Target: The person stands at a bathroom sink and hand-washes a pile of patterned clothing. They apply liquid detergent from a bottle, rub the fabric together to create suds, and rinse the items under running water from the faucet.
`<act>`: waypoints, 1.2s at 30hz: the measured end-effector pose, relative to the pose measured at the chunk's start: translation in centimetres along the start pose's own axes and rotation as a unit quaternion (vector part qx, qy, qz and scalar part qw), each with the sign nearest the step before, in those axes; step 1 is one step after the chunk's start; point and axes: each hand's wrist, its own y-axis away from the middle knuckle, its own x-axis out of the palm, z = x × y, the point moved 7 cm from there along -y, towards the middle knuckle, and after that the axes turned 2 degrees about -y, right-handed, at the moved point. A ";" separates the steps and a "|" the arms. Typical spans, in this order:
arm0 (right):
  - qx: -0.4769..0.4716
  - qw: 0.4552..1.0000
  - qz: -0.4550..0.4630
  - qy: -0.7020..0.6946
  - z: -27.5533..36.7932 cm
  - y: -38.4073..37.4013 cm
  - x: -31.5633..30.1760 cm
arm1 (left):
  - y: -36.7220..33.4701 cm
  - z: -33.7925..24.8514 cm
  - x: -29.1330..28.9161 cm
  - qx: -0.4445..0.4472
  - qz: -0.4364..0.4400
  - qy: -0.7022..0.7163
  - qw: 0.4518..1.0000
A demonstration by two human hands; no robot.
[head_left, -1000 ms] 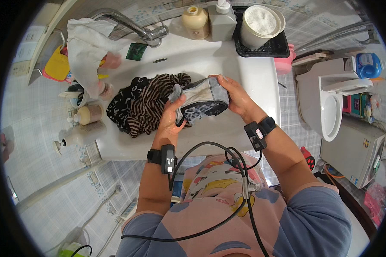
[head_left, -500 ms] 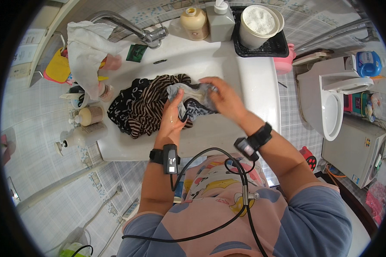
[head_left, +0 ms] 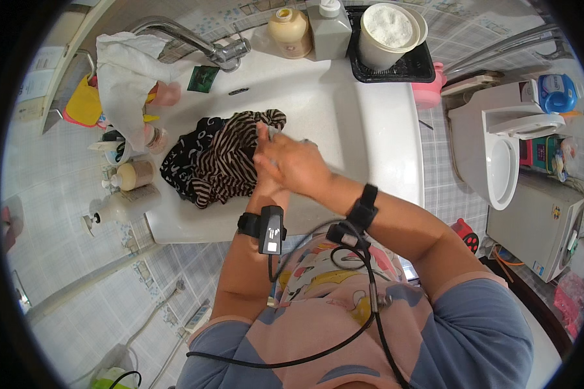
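My right hand (head_left: 298,163) lies across my left hand (head_left: 266,174) above the basin, both curled together around a grey cloth (head_left: 271,131). Only small bits of that cloth show past the fingers; its kind is hidden. Most of my left fingers are covered by the right hand, while the left thumb points up toward the tap. Just left of the hands, a brown-and-black striped garment (head_left: 224,159) lies bunched in the white basin (head_left: 353,123). Against it rests a black cloth (head_left: 182,159) with white markings.
A chrome tap (head_left: 224,55) stands at the back. Along the rim are a cream bottle (head_left: 290,35), a grey pump bottle (head_left: 331,32) and a tub of white powder (head_left: 383,45) on a black tray (head_left: 396,76). A white cloth (head_left: 126,71) hangs left; a toilet (head_left: 493,146) stands right.
My right hand has swung left and down over my left hand. The grey cloth, spread between both hands before, is now gathered and mostly covered.
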 end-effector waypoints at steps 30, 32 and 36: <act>0.363 0.769 -0.034 -0.524 -14.0 2.3 0.8 | 3.4 -2.5 3.7 -0.109 -0.147 -0.149 0.972; 0.353 0.764 0.001 -0.541 -13.5 3.3 0.0 | 3.1 -2.9 2.2 -0.078 -0.107 -0.075 0.988; 0.191 0.922 0.056 -0.333 -12.0 4.2 -1.8 | 3.1 -3.9 1.8 -0.049 -0.085 -0.032 0.995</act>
